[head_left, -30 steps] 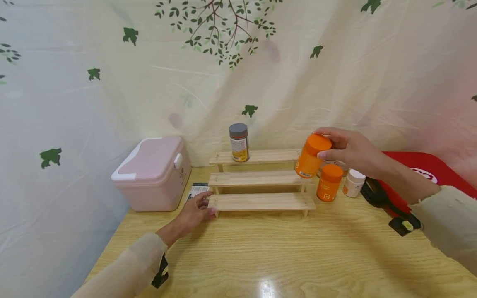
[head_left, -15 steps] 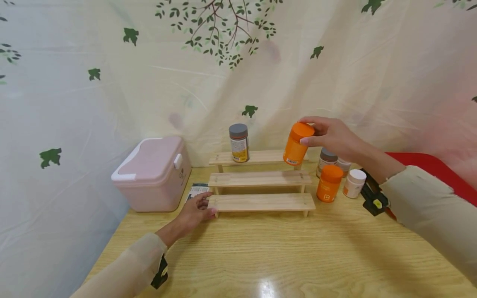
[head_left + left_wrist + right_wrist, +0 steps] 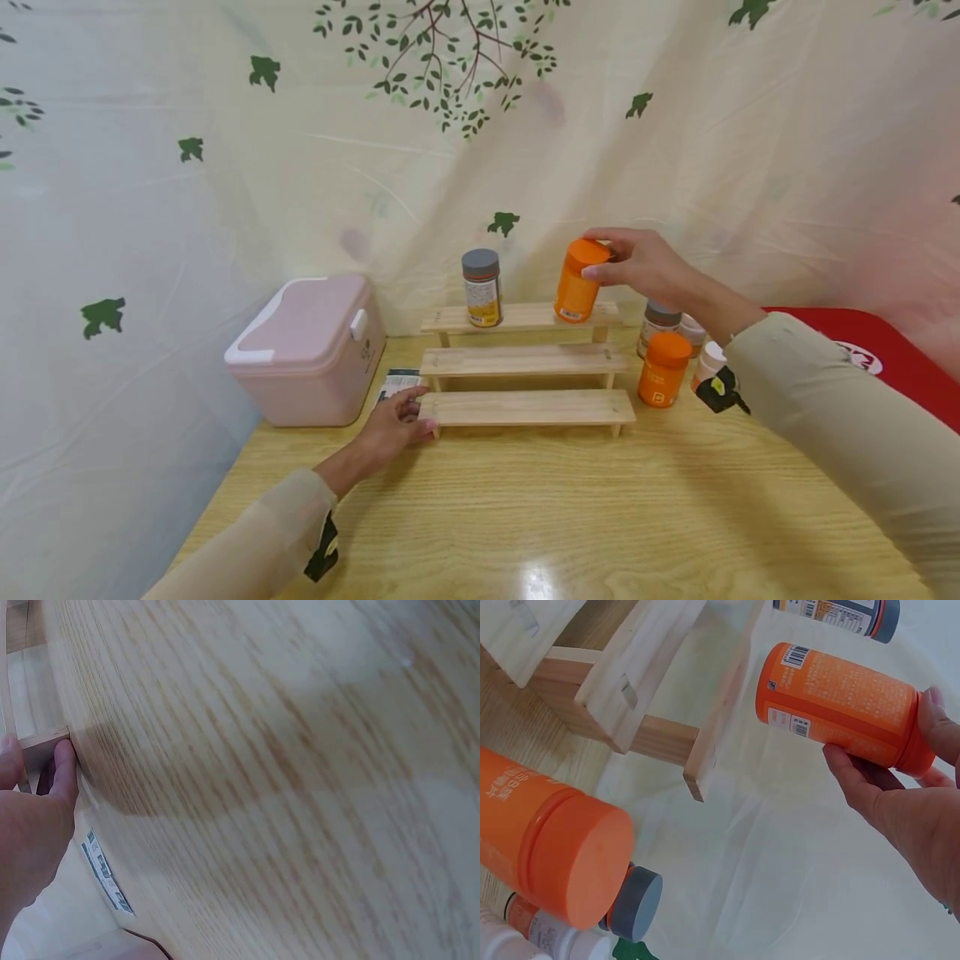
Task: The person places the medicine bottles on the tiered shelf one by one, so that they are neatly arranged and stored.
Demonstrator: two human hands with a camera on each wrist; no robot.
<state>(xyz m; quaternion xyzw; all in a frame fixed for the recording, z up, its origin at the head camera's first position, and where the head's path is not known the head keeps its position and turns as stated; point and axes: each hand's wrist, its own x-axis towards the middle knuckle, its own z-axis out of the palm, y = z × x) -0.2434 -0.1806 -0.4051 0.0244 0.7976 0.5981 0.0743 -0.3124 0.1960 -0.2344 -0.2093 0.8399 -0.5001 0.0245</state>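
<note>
My right hand grips an orange supplement bottle by its orange cap, thumb on the near side. The bottle is nearly upright over the right part of the top step of a three-step wooden rack. In the right wrist view a gap shows between the bottle's base and the top board. To its left, a grey-capped bottle stands on the same step. My left hand holds the left end of the lowest step; in the left wrist view thumb and fingers pinch its wooden end.
Right of the rack stand a second orange bottle, a grey-capped bottle and a white-capped bottle, partly hidden by my wrist. Behind my sleeve is a red item. A pink lidded box and a printed packet lie left.
My right hand has carried the orange bottle up and left, from beside the rack to over its top step, and the bottle has straightened. My left hand has stayed in place.
</note>
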